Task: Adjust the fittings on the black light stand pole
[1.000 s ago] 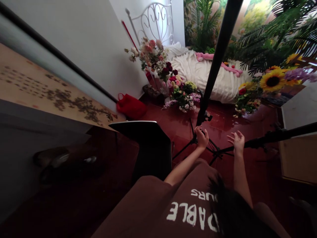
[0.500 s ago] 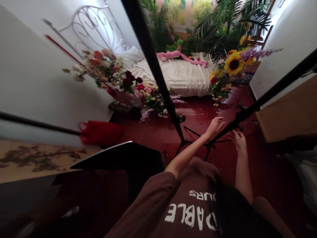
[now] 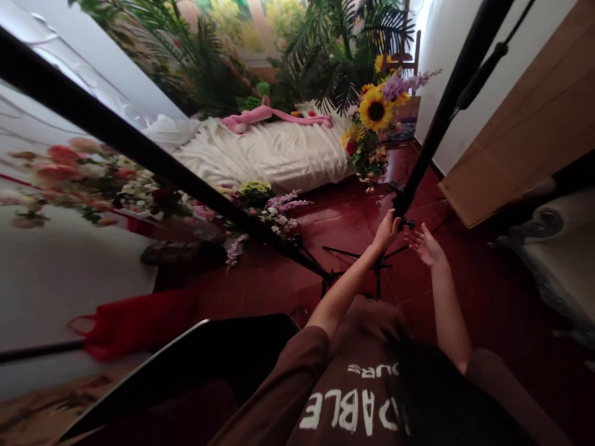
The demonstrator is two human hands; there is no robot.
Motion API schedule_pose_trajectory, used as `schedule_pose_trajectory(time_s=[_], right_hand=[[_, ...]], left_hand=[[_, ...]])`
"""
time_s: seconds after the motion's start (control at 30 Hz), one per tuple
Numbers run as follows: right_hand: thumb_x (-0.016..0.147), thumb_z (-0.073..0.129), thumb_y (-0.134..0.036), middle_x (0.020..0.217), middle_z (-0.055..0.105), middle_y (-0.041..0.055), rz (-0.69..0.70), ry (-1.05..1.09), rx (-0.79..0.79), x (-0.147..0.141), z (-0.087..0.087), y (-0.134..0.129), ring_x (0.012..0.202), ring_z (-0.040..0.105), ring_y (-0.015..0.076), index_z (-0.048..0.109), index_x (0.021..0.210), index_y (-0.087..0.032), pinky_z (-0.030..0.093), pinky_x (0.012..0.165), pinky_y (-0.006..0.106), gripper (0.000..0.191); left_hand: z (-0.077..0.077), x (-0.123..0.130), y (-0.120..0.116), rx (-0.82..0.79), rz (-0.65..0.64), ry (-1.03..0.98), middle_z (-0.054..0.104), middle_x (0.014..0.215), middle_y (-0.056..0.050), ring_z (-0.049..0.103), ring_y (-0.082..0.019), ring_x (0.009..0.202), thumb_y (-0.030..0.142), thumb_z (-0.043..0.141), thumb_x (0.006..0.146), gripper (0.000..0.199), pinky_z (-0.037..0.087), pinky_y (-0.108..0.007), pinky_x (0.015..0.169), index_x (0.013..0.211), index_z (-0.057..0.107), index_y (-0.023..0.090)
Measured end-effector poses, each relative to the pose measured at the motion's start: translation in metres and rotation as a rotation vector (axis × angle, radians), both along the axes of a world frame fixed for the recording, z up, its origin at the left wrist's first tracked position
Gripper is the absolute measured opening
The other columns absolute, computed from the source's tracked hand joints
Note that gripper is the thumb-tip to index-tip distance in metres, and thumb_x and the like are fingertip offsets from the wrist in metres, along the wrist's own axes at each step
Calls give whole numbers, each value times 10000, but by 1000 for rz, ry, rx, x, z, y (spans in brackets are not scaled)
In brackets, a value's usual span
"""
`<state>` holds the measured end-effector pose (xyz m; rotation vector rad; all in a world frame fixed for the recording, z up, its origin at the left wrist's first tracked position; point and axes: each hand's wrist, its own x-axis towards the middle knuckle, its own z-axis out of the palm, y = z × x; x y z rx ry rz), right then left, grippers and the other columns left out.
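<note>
- Black tripod stand (image 3: 437, 127) leans rightward before us, on the red floor (image 3: 325, 217).
- Our left hand (image 3: 387, 231) is against it; we cannot tell whether it grips.
- Our right hand (image 3: 426, 247) spreads open nearby.

A photo studio, or a room dressed as one, is suggested. A garden-print backdrop (image 3: 246, 28) is fronted by palms (image 3: 346, 46) beyond the far edge of a white-draped bed (image 3: 279, 155), along which a pink toy (image 3: 255, 116) is laid. Its right edge is flanked by sunflowers (image 3: 375, 108). Tall black stands (image 3: 445, 114) with spread legs are set on the red tiled floor (image 3: 325, 214).
</note>
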<state>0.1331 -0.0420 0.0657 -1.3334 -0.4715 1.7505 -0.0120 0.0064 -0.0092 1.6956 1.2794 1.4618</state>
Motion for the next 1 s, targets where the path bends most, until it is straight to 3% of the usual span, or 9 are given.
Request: schedule_pose_trajectory(time_s=[0.1,0.2,0.3,0.43,0.67,0.87,1.0], right_hand=[[969,456,-533,714,738,57,160,186,-88,2,3,10,554,671,107,667,807,-163,486,420,160,456],[939,551,-461,633,687,-6,283,375,18,3,5,18,497,596,60,623,717,-175,425,393,113,369],[899,633,-321,549,613,-69,309,515,129,1,5,23,457,526,30,551,641,-182,398,403,84,304],[870,640,-169,471,560,-99,219,717,40,-6,2,24,417,498,23,493,590,-183,423,421,82,317],[819,443,80,478,615,-75,-117,1107,-255,-12,3,17,406,555,37,538,568,-168,458,403,93,365],[795,449,79,503,648,-70,-72,1163,-197,-11,2,18,422,588,36,570,580,-152,482,426,100,338],[808,459,51,489,640,-72,-121,1107,-206,-12,1,22,405,582,32,561,589,-156,489,425,99,318]], left_hand=[[-6,4,2,-28,17,-16,685,1039,-136,671,-196,919,538,346,983,481,519,-317,825,1224,518,159],[-8,7,2,-39,52,-30,683,1067,-158,673,-211,953,556,363,973,502,521,-334,847,1223,531,154],[-8,7,2,-49,58,-34,687,1056,-163,673,-216,959,564,387,964,517,523,-340,853,1225,541,146],[-7,6,2,-60,46,-39,691,1024,-150,674,-204,942,580,369,963,535,522,-327,851,1226,538,147],[-6,6,1,-47,42,-36,681,1020,-145,668,-194,917,641,330,946,590,520,-318,842,1201,541,152],[-4,6,0,-58,37,-47,684,949,-111,659,-180,844,575,386,960,501,515,-302,797,1181,551,156],[-4,4,1,-29,27,-28,685,932,-111,662,-182,831,532,387,973,474,516,-300,788,1205,549,151]])
